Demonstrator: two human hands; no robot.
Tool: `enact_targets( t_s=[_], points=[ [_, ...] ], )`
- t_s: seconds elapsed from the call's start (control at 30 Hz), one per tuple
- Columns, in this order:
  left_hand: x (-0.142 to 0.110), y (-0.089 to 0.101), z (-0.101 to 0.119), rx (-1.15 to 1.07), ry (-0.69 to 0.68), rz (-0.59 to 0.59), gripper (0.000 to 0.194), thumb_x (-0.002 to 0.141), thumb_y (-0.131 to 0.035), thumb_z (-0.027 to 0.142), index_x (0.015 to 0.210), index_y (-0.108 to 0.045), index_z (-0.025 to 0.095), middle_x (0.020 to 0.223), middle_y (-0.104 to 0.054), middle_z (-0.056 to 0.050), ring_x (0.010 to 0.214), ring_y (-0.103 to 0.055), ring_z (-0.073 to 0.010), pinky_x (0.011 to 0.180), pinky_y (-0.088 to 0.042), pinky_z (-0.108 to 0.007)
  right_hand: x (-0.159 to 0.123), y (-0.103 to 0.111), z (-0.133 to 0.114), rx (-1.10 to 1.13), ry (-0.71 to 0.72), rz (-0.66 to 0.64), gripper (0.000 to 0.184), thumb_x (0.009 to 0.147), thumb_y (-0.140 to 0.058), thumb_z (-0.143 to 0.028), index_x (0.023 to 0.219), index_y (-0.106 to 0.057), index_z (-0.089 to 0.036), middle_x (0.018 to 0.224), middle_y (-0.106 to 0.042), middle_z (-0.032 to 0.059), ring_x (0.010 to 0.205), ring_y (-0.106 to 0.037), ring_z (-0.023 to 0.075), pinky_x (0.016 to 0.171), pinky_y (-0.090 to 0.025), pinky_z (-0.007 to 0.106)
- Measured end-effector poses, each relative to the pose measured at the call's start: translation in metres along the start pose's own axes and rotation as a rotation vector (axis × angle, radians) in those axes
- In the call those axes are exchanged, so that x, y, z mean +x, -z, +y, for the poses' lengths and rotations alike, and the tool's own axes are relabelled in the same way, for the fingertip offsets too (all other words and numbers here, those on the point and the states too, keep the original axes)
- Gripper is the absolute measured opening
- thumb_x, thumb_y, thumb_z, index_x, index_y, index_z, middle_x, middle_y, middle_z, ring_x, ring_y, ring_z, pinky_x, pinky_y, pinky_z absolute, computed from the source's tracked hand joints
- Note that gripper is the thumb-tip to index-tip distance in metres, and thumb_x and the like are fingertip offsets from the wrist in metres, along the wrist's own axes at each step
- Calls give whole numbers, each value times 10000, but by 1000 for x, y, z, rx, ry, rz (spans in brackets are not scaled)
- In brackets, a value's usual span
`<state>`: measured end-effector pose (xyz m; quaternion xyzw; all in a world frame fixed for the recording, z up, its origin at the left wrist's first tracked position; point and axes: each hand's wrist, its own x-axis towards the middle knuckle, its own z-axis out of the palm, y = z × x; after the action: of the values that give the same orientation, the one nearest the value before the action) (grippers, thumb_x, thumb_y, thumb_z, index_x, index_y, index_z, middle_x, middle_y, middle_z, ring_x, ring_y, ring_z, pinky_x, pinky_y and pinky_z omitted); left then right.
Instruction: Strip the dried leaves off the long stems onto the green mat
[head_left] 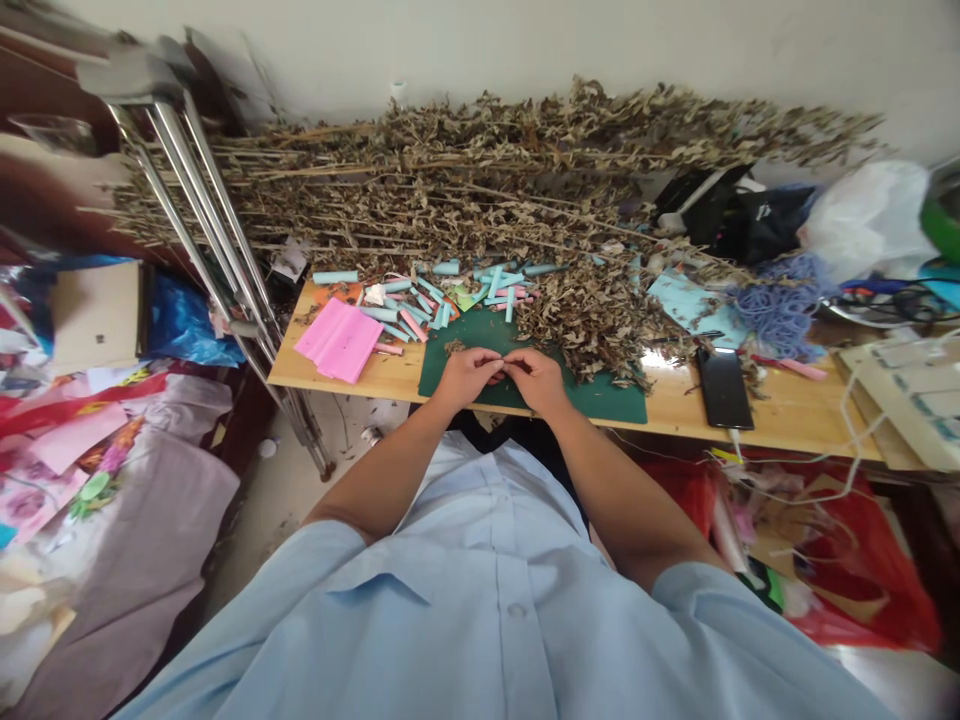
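Left of the hands lie pink paper sheets (339, 340). The left hand (466, 378) and right hand (536, 378) meet in a tight fingertip pinch above a green cutting mat (600, 402), anything held too small to tell; close, steady fingers suit such fine work. Further right lies a black smartphone (724, 388).

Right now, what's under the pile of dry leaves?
The dry leaves lie partly on the green mat and partly on the wooden table. The thickest part covers what's beneath it, so I can't see that.
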<state>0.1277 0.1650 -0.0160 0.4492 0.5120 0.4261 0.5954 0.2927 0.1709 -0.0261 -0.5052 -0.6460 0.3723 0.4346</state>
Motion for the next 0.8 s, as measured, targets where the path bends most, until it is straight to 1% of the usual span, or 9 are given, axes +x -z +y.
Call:
enact_targets(
  t_s=[0.1,0.2,0.23,0.33,0.43,0.53,0.63,0.8],
  points=[
    [1,-1,1,3,21,22,113,831,-686,193,906,-695,109,744,-722,-39,656,-704,-126,637,-595,-240,0,0,0,0,-9,-7,158,803,-694,-379,828,-728,-227,851,-723,32,779,-655,184,783,-541,336],
    [2,-2,1,-27,35,37,98,844,-672,189,902,-683,110,720,-715,-36,638,-702,-129,622,-597,-245,0,-1,2,61,28,-32,154,800,-696,-366,864,-739,-233,970,-738,44,893,-679,198,847,-547,347],
    [2,-2,2,-36,39,42,95,845,-671,187,902,-678,111,711,-712,-33,632,-701,-129,618,-597,-247,0,-1,3,69,23,-40,162,797,-696,-364,885,-742,-236,991,-741,44,903,-683,200,853,-550,350],
    [2,-3,2,-35,46,39,93,848,-666,188,904,-663,113,706,-712,-33,629,-702,-130,606,-594,-244,-1,0,3,30,-5,-39,169,805,-682,-365,900,-749,-243,954,-752,39,859,-689,200,841,-555,357],
    [2,-2,1,-15,40,14,96,851,-654,184,914,-661,112,721,-717,-38,650,-711,-132,607,-590,-234,-1,1,1,-16,17,-20,161,827,-649,-355,873,-754,-241,911,-756,36,843,-687,200,837,-549,357],
    [2,-1,0,18,19,12,83,828,-653,149,900,-671,111,724,-714,-33,657,-714,-130,623,-591,-233,-1,2,0,-42,11,-23,173,823,-637,-343,876,-756,-230,884,-756,35,791,-680,191,789,-549,342],
    [2,-1,-1,46,13,29,89,806,-642,117,885,-683,112,730,-716,-33,651,-714,-131,626,-593,-237,-1,4,3,-52,-24,-15,182,813,-640,-342,877,-758,-219,837,-749,34,731,-668,183,734,-544,326],
    [4,-3,-2,32,36,91,97,796,-650,121,884,-689,124,725,-721,-28,646,-713,-135,621,-594,-244,1,7,7,30,-118,65,208,807,-652,-378,890,-751,-214,796,-738,29,693,-668,185,694,-546,321]
  ],
)
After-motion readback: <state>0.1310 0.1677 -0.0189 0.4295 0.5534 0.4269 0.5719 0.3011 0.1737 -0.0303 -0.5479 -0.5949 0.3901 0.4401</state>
